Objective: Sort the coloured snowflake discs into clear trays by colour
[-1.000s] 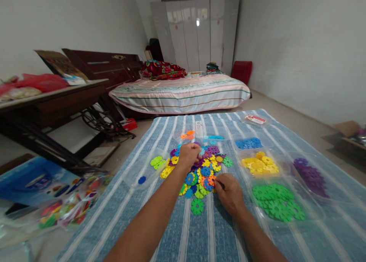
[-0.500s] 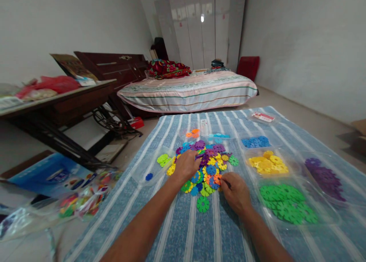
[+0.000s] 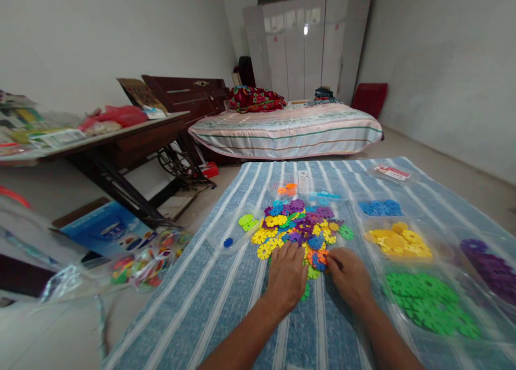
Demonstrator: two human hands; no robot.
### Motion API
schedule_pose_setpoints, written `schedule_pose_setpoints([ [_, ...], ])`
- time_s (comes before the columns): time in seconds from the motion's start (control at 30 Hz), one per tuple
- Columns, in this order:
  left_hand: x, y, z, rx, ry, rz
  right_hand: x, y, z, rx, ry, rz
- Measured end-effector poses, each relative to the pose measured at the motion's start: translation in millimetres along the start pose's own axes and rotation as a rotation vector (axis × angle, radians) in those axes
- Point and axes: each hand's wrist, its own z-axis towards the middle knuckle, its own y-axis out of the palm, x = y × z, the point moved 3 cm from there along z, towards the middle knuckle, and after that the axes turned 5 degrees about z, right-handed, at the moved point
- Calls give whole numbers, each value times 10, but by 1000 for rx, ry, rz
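The head view shows two hands at a mixed pile of notched discs (image 3: 300, 225) midway across the striped cloth (image 3: 221, 289). The left hand (image 3: 288, 276) lies palm-down over the pile's near edge, fingers stretched and only slightly apart. The right hand (image 3: 350, 276) has thumb and forefinger together beside an orange disc (image 3: 322, 256) at the right edge; whether they pinch anything cannot be told. The discs look light, stiff and slick, best taken by the rim. Seven clear trays (image 3: 217, 232) stand left, far and right; the leftmost holds one dark blue disc (image 3: 228, 242) and about four lime discs (image 3: 247, 222).
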Motion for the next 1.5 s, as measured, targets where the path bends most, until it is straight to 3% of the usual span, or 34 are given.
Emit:
schedule_pose_setpoints([
  [0.2,-18,-38,-148,92,96,-91,-22,-10,3,-12,6,-20],
  [0.37,-108,-163,99,189,-3,-104,-24,-13,12,-11,16,-31],
  [0.6,-99,-215,643,105,46,60,-43,-15,16,11,4,-27],
  [0.77,-110,-167,787,-13,54,109,-64,-14,25,26,-9,-15],
  [1.0,-221,-227,707,7,40,-60,-53,-8,24,25,-7,-10],
  [1.27,-394,-380,721,69,-140,-393,-54,5,56,59,-8,-14],
  [1.4,-284,-461,778,85,-182,-487,-73,3,84,88,-15,-20],
  [1.5,7,-512,857,119,-80,-499,-83,11,93,99,-14,-20],
])
